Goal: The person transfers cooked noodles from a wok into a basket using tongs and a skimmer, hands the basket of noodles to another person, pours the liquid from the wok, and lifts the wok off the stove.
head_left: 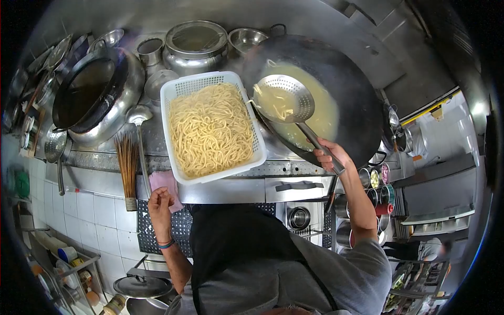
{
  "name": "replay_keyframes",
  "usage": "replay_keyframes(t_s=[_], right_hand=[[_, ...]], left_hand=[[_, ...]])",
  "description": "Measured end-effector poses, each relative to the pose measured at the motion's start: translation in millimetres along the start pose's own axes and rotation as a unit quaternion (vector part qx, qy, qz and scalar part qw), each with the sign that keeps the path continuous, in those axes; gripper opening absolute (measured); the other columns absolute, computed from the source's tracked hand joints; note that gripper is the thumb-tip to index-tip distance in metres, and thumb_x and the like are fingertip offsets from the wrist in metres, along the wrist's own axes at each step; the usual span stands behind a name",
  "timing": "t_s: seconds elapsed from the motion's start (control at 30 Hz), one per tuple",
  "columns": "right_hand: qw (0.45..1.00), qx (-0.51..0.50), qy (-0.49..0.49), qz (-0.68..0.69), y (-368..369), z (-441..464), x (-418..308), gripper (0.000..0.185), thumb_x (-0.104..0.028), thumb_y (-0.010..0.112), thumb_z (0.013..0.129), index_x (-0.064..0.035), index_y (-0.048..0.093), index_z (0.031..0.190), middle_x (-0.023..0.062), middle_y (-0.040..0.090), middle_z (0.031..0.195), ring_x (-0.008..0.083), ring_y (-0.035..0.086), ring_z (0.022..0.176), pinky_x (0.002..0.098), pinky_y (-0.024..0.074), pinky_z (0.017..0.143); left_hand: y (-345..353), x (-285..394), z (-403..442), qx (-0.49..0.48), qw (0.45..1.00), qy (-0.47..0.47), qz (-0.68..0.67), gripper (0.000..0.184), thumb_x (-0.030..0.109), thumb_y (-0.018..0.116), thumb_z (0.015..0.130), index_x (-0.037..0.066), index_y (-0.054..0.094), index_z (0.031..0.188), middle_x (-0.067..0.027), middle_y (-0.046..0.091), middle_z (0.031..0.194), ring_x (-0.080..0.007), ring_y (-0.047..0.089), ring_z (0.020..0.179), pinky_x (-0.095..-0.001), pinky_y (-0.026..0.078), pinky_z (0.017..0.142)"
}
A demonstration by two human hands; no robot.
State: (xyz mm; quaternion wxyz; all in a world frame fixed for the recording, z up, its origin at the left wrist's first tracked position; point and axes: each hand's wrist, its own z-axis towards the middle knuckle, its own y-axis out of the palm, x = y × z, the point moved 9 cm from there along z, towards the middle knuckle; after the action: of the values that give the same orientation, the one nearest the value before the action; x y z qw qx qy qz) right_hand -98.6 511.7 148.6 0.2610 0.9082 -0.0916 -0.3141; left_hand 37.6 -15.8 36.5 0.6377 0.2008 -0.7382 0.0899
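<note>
My right hand (332, 156) grips the handle of a perforated metal skimmer (300, 100), tilted over the large dark wok (359, 100). A few noodles (283, 113) lie in the skimmer's bowl and at its edge. Below it the wok holds cloudy yellowish liquid (323, 121). Left of the wok stands a white plastic basket (257, 156) heaped with yellow noodles (210, 128). My left hand (160, 203) hangs by the counter's front edge with its fingers curled in, nothing visible in them. It is beside a pink cloth (165, 185) and the lower end of a ladle (139, 114).
A bamboo brush (126, 163) and another skimmer (55, 144) rest on the counter at left, near a second wok (86, 94). Behind the basket stand a lidded pot (197, 42) and metal bowls. Seasoning containers (375, 178) line the right. Another person (428, 249) is at far right.
</note>
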Motion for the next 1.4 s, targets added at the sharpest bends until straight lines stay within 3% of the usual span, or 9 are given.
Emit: replay_keyframes(t_s=[0.03,0.13,0.47,0.8,0.83,1.0,1.17,1.27,1.4], right_hand=[[1.000,-0.021,0.007,0.003,3.8,-1.8,3.2,0.020,-0.034,0.047,0.105,-0.0139,0.045,0.104,-0.0001,0.049,0.068,0.0054,0.044,0.042,0.0231,0.0376,0.029],[0.998,0.016,-0.037,0.042,16.6,-15.1,3.1,0.039,-0.029,0.042,0.106,-0.0103,0.045,0.140,0.0054,0.051,0.074,0.0085,0.045,0.043,0.0250,0.0395,0.030],[0.967,0.071,-0.154,-0.191,122.0,-35.5,-8.8,0.045,-0.023,0.060,0.099,-0.0072,0.047,0.139,0.0016,0.053,0.068,0.0081,0.049,0.042,0.0238,0.0412,0.031],[0.774,0.132,-0.295,-0.545,158.1,-9.8,-6.1,0.060,-0.017,0.063,0.097,-0.0035,0.039,0.150,-0.0003,0.053,0.067,0.0064,0.049,0.048,0.0250,0.0424,0.041],[0.798,0.149,-0.264,-0.520,164.0,-22.1,-10.6,0.059,-0.019,0.062,0.097,-0.0044,0.039,0.150,-0.0004,0.053,0.067,0.0074,0.050,0.048,0.0254,0.0430,0.040],[0.808,0.255,-0.312,-0.430,106.6,-60.4,-77.3,0.054,-0.020,0.058,0.099,-0.0053,0.041,0.148,-0.0006,0.050,0.064,0.0083,0.049,0.043,0.0264,0.0414,0.035],[0.764,0.360,-0.340,-0.415,-2.2,-70.7,-145.9,0.050,-0.020,0.058,0.099,0.0011,0.044,0.142,0.0037,0.055,0.068,0.0113,0.051,0.045,0.0287,0.0434,0.039],[0.723,0.453,-0.363,-0.374,-79.7,-71.7,-171.3,0.031,-0.021,0.058,0.096,0.0016,0.052,0.116,0.0049,0.053,0.062,0.0144,0.052,0.043,0.0311,0.0432,0.035],[0.717,0.495,-0.345,-0.348,-145.2,-62.2,-177.7,0.035,-0.021,0.058,0.095,0.0040,0.049,0.117,0.0061,0.053,0.062,0.0173,0.054,0.043,0.0340,0.0450,0.038]], left_hand=[[0.3,0.0,0.1,-0.001,1.000,-0.001,-0.001,0.017,0.016,0.060,0.100,0.003,0.063,0.110,0.0012,0.058,0.080,-0.0082,0.054,0.072,-0.0239,0.047,0.068],[2.2,0.5,3.2,0.004,1.000,-0.005,0.008,0.018,0.016,0.060,0.100,0.002,0.063,0.111,0.0010,0.059,0.081,-0.0083,0.055,0.072,-0.0239,0.047,0.069],[30.2,17.4,20.2,-0.024,0.999,0.013,0.023,0.019,0.014,0.060,0.099,0.000,0.062,0.112,-0.0017,0.062,0.082,-0.0093,0.056,0.074,-0.0241,0.048,0.070],[19.9,15.8,12.3,-0.005,0.999,0.017,0.029,0.017,0.011,0.060,0.098,0.001,0.063,0.111,-0.0009,0.061,0.081,-0.0088,0.057,0.073,-0.0238,0.049,0.069],[17.5,15.3,10.0,-0.003,0.999,0.020,0.029,0.017,0.012,0.060,0.098,0.002,0.063,0.112,-0.0007,0.061,0.081,-0.0087,0.057,0.073,-0.0237,0.049,0.069],[9.7,8.5,1.7,0.010,1.000,0.019,0.019,0.016,0.013,0.060,0.099,0.001,0.064,0.109,0.0005,0.060,0.079,-0.0079,0.055,0.070,-0.0239,0.047,0.066],[6.7,2.1,-2.9,0.008,0.998,0.032,0.045,0.016,0.013,0.061,0.099,-0.001,0.064,0.106,0.0007,0.059,0.076,-0.0075,0.053,0.066,-0.0235,0.045,0.062],[5.4,5.1,-4.7,0.016,0.999,0.025,0.037,0.017,0.014,0.061,0.099,0.000,0.064,0.106,0.0008,0.059,0.077,-0.0075,0.054,0.067,-0.0236,0.046,0.063],[4.4,8.3,-2.3,0.013,0.999,0.020,0.037,0.018,0.016,0.062,0.099,0.001,0.064,0.108,0.0011,0.059,0.078,-0.0077,0.055,0.069,-0.0236,0.047,0.066]])
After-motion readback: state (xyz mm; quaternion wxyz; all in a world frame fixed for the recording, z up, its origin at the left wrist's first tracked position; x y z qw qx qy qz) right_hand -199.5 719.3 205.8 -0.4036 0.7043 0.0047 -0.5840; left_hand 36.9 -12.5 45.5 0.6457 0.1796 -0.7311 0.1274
